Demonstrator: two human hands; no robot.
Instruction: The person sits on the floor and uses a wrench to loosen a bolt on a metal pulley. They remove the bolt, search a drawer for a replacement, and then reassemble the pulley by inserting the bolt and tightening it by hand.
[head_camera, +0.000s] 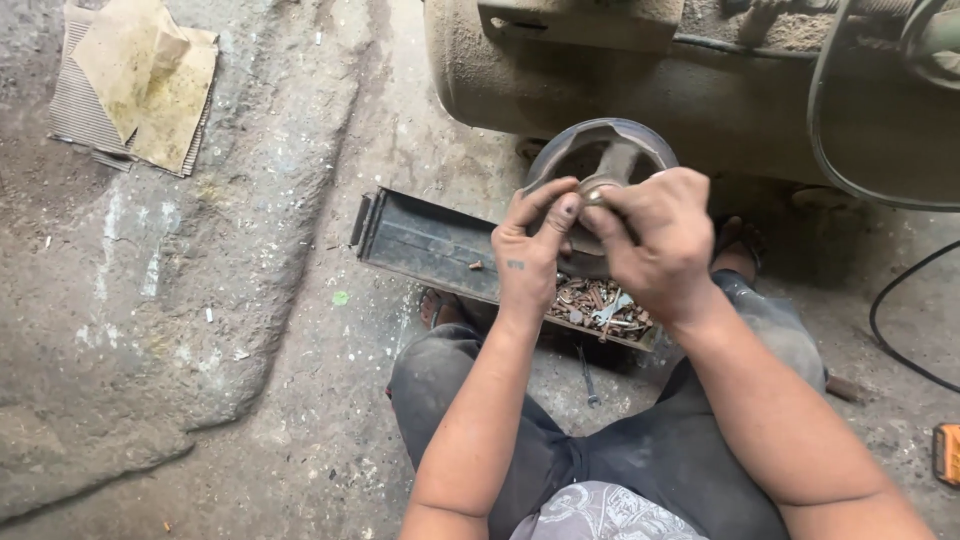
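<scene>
A round grey metal pulley wheel (610, 155) with spokes is held up in front of me, above a metal box. My left hand (530, 255) grips its lower left rim, thumb and fingers pressed near the hub. My right hand (660, 240) closes over the hub from the right, pinching a small metal part (598, 190) at the centre. Both hands are greasy. The wheel's lower half is hidden behind my hands.
A long dark metal box (425, 240) on the floor holds several rusty bolts and scraps (600, 305). A dusty tank-like machine (720, 90) with a black cable (830, 150) stands behind. Folded cardboard (140, 80) lies far left. A small wrench (588, 378) lies by my knees.
</scene>
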